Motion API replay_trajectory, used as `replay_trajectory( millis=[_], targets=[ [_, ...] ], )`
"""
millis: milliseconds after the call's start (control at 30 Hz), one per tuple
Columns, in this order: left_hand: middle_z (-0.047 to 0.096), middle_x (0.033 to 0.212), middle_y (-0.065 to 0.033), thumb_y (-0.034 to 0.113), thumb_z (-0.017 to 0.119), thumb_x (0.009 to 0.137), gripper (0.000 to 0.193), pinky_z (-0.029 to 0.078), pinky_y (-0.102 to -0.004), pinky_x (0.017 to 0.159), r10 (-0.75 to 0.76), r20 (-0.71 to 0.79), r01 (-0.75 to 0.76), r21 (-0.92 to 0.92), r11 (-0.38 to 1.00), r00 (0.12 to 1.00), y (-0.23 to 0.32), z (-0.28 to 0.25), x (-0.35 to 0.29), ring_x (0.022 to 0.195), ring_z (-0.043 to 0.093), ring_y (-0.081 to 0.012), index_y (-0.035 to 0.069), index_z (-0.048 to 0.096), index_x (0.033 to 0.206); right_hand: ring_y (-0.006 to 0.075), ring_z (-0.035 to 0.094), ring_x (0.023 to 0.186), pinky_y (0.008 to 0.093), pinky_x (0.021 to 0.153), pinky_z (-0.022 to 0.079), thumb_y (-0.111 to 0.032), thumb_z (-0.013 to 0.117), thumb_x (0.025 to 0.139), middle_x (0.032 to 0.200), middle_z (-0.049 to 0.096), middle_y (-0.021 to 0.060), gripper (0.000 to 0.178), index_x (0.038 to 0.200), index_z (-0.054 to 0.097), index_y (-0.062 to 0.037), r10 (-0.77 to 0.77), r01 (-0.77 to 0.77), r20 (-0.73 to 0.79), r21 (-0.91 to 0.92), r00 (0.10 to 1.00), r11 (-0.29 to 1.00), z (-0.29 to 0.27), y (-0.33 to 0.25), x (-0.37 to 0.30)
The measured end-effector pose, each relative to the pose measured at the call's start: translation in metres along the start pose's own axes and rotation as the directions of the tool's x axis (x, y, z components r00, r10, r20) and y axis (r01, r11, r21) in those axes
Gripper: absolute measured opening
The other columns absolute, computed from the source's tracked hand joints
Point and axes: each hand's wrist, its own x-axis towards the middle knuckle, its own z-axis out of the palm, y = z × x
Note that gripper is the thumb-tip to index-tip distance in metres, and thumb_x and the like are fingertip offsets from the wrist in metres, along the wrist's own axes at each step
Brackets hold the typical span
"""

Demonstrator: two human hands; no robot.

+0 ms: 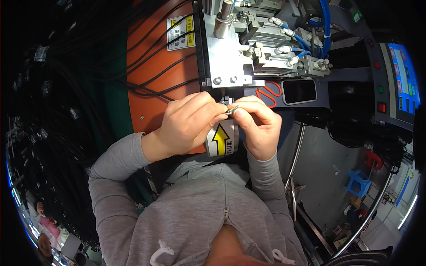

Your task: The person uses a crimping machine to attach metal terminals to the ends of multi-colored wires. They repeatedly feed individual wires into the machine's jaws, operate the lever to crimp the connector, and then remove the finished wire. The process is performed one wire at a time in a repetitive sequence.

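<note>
Thin wire ends (232,109), with yellow and green showing, are pinched between my two hands just in front of the machine. My left hand (188,120) has its thumb and forefinger closed on them, the other fingers curled in. From the other side my right hand (262,126) grips the same small wires between thumb and forefinger. The fingertips nearly meet and hide most of what they hold. Right behind the fingers is a small metal and white fixture (227,100) at the machine's front. Below the hands a white panel with a yellow arrow (220,141) faces up.
Several black cables (155,86) run across an orange board (146,104) on the left. A metal machine plate (224,53) with pneumatic cylinders (275,57) stands ahead. Right of it lie a red cord (269,95) and a phone (300,91). A control screen (403,82) is far right.
</note>
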Motion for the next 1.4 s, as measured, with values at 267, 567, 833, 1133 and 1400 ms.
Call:
replay_trajectory(
  millis=[267,567,833,1133,1400],
  targets=[
    [0.051,0.07,-0.005,0.005,0.071,0.072,0.016,0.043,-0.0309,0.048,-0.01,-0.03,0.01,-0.025,1.0,0.999,0.003,0.001,-0.001,0.058,0.054,-0.02,0.003,0.061,0.084,0.0162,0.062,0.075,0.0248,0.068,0.048,0.002,0.07,0.077,0.081,0.066,0.0108,0.006,0.082,0.069,0.003,-0.151,0.151,0.015,-0.151,0.988,0.977,-0.002,0.0,-0.001],
    [0.055,0.07,-0.0038,0.011,0.069,0.075,0.014,0.042,-0.0297,0.047,-0.028,0.162,0.012,0.1,0.995,0.986,-0.003,0.003,-0.004,0.059,0.053,-0.0177,0.005,0.065,0.086,0.0218,0.059,0.067,0.03,0.06,0.047,0.003,0.073,0.069,0.075,0.062,0.009,0.014,0.078,0.064,-0.001,-0.378,0.403,0.171,-0.583,0.91,0.706,-0.015,0.001,0.003],
    [0.053,0.071,0.0014,0.009,0.067,0.067,0.034,0.039,-0.0222,0.045,0.112,0.204,-0.185,0.391,0.902,0.973,0.0,0.0,-0.006,0.059,0.05,-0.0101,0.008,0.07,0.101,0.019,0.058,0.067,0.0291,0.06,0.046,0.002,0.068,0.076,0.074,0.06,0.0096,0.006,0.077,0.062,0.0003,-0.195,0.145,-0.029,-0.564,0.98,0.813,-0.015,0.019,0.002],
    [0.052,0.072,0.0032,0.012,0.064,0.068,0.034,0.037,-0.0222,0.045,0.051,0.194,-0.12,0.361,0.925,0.98,0.0,0.004,-0.007,0.06,0.049,-0.0095,0.007,0.07,0.102,0.0236,0.054,0.066,0.0337,0.063,0.044,0.002,0.066,0.073,0.071,0.058,0.0075,0.007,0.074,0.06,-0.0018,-0.256,0.218,0.038,-0.655,0.966,0.723,-0.011,0.028,0.009],
    [0.048,0.069,0.0028,0.01,0.066,0.069,0.03,0.038,-0.023,0.045,0.021,0.224,-0.109,0.387,0.916,0.974,0.004,0.004,-0.008,0.059,0.047,-0.0104,0.006,0.07,0.099,0.0236,0.053,0.066,0.0337,0.063,0.043,0.002,0.066,0.072,0.07,0.057,0.0076,0.007,0.074,0.059,-0.0017,-0.283,0.267,0.09,-0.678,0.955,0.685,-0.011,0.027,0.009]
  ],
)
